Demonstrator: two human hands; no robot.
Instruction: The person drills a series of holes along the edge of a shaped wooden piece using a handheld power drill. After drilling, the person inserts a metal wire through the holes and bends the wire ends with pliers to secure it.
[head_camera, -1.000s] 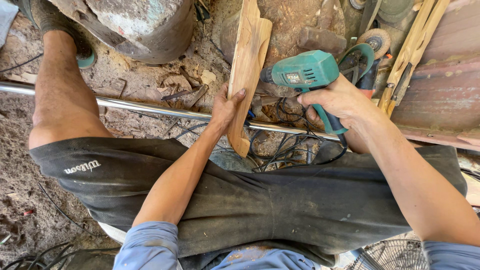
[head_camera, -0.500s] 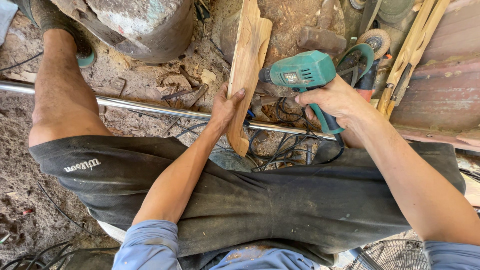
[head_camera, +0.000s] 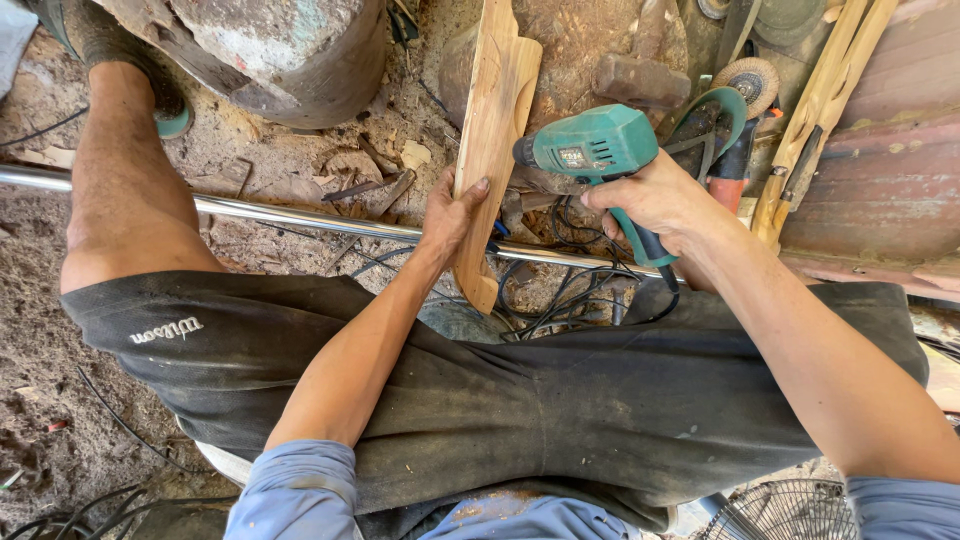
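Note:
My left hand (head_camera: 449, 216) grips a long, curved-edged wooden plank (head_camera: 492, 120) that stands on edge between my knees. My right hand (head_camera: 655, 200) holds a green electric drill (head_camera: 592, 146) by its handle. The drill's nose points left and meets the plank's right edge. The bit itself is hidden at the contact point. A black cord runs down from the drill's handle.
A shiny metal pipe (head_camera: 290, 216) lies across the dirt floor under the plank. A battered metal drum (head_camera: 270, 50) stands at the upper left. An angle grinder (head_camera: 735, 100), wooden sticks (head_camera: 820, 110), tangled black cables (head_camera: 560, 295) and a fan grille (head_camera: 790, 510) are around.
The drill has shifted left toward the plank, its nose now against the wood's edge. My left hand keeps its hold on the plank.

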